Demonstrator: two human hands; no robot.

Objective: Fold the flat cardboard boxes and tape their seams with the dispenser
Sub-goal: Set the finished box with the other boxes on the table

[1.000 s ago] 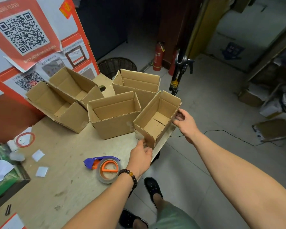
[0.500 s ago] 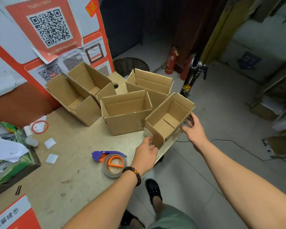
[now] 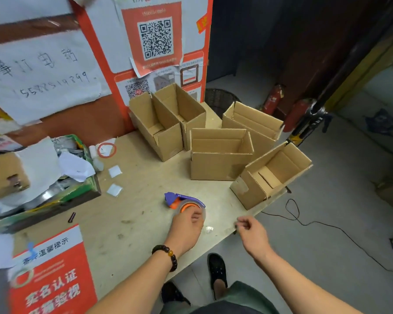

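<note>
Several folded cardboard boxes stand open-topped on the wooden table (image 3: 141, 214). The nearest box (image 3: 250, 191) sits at the table's right edge, with another box (image 3: 218, 166) to its left and one more box (image 3: 254, 123) behind it. Two boxes (image 3: 166, 139) lean by the wall. The purple and orange tape dispenser (image 3: 182, 200) lies on the table in front of them. My left hand (image 3: 186, 227) lies over its tape roll, fingers curled round it. My right hand (image 3: 252, 232) hovers at the table's edge, loosely curled, holding nothing.
A green tray (image 3: 55, 196) full of papers sits at the left, near a red tape ring (image 3: 106, 150) and small white slips. A red sign (image 3: 50, 275) lies at the near left. Off the table are a wicker basket (image 3: 218, 100), fire extinguishers (image 3: 273, 99) and a black floor cable (image 3: 327, 225).
Both hands have left the nearest box. My left hand moved back onto the tape dispenser, my right hand drew back to the table's edge. The view swung left.
</note>
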